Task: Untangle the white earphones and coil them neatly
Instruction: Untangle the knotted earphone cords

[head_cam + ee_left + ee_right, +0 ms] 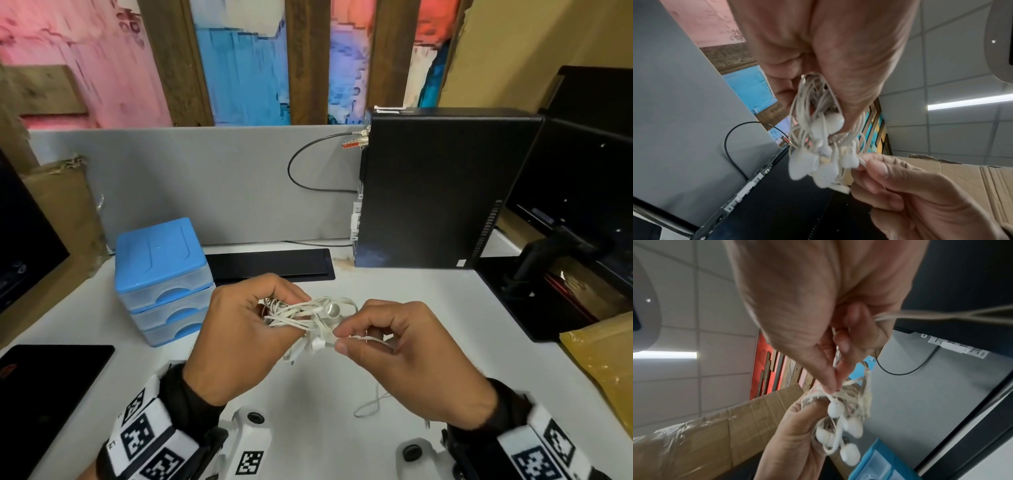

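White earphones (pixel 310 317) — tangled bundle, gripped in your left hand (pixel 239 329); your right hand (pixel 400 353) fingers pinch one cord, seemingly above the tabletop (pixel 411 291).

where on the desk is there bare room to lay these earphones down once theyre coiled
Bare white desk lies between the black tray, the computer tower and the hands. The left hand grips the earphones; the right hand pinches one strand. It is crowded left by the blue drawer unit and black pad, right by the padded envelope.
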